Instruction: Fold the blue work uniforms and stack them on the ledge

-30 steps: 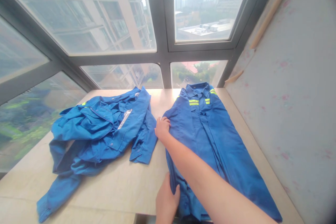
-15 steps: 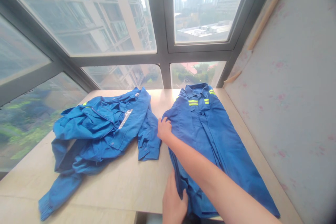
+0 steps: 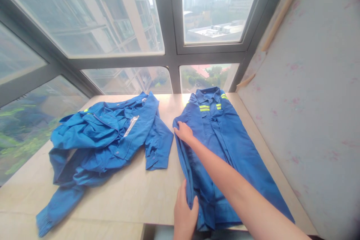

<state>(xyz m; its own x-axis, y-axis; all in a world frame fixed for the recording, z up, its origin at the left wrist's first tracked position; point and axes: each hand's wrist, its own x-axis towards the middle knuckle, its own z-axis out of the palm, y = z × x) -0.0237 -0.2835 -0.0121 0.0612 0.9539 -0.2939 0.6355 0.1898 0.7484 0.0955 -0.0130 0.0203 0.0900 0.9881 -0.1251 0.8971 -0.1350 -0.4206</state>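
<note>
A blue jacket (image 3: 233, 150) with yellow-green reflective stripes lies front up on the right of the pale wooden surface (image 3: 132, 198), its collar toward the window. My right hand (image 3: 184, 132), its forearm crossing over the jacket, pinches the left edge of the cloth near the sleeve. Lower down, at the near left edge, my left hand (image 3: 185, 210) grips the same jacket between thumb and fingers. A second blue garment (image 3: 107, 138) lies crumpled on the left, with a silvery strip on it and one ribbed cuff toward the near left.
Windows with a grey frame (image 3: 174, 60) rise behind the surface. A pale wall (image 3: 315, 112) with faint flowers borders the right side. At the bottom centre, the surface's near edge has a dark gap below it.
The jacket's left edge has been drawn outward and lifted a little. My right hand has moved slightly right and up. My left hand keeps its grip, and the view has shifted slightly.
</note>
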